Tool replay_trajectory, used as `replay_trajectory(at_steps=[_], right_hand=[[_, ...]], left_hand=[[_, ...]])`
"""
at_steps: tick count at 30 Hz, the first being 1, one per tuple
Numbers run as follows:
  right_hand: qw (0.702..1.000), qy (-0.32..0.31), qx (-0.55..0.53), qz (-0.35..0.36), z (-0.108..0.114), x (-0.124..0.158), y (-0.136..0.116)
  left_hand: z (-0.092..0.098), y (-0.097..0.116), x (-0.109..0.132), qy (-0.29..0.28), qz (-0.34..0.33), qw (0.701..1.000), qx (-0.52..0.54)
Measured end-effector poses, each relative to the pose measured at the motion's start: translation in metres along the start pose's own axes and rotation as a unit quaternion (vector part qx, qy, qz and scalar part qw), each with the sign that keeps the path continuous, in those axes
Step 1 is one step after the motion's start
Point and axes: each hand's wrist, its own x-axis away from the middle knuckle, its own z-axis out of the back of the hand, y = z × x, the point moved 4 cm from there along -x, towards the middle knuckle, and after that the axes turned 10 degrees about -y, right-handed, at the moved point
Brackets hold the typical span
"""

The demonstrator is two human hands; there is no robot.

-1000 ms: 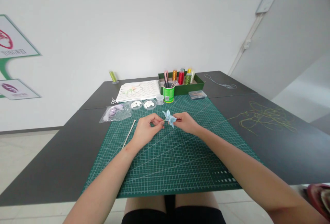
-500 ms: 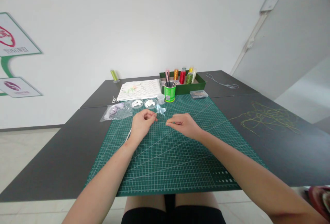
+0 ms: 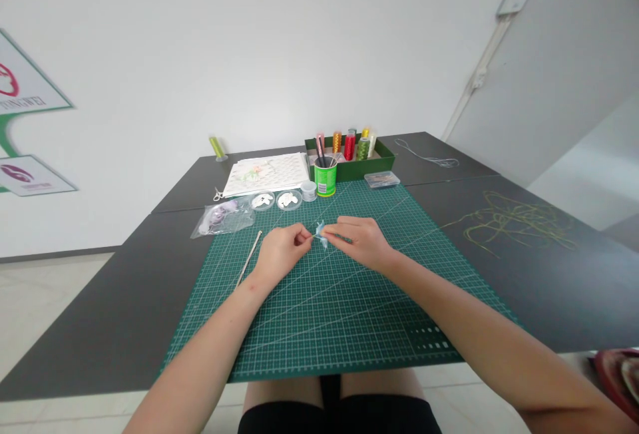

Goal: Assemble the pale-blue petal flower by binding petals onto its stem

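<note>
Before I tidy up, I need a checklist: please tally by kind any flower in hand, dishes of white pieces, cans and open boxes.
Blue flower: 1
Dishes of white pieces: 2
Green can: 1
Open green box: 1
Total: 5

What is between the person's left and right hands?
A light-blue flower, held in the left hand and touched by the right hand, as the head view shows.

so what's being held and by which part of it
A light blue flower: the left hand pinches its thin stem; the right hand touches its petals, grip unclear.
</note>
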Motion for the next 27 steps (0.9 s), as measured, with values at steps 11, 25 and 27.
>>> replay_trajectory(at_steps=[11, 25, 27], right_hand=[[0.999, -0.006, -0.022, -0.044, -0.002, -0.001, 0.013], [0.964, -0.138, -0.158, -0.162, -0.024, -0.004, 0.055], [0.952, -0.155, -0.184, -0.191, -0.030, -0.002, 0.060]], left_hand=[[-0.015, 0.014, 0.005, -0.071, -0.086, 0.993, -0.028], [-0.017, 0.023, 0.008, -0.083, -0.172, 0.981, -0.017], [-0.014, 0.025, 0.009, -0.062, -0.163, 0.985, -0.003]])
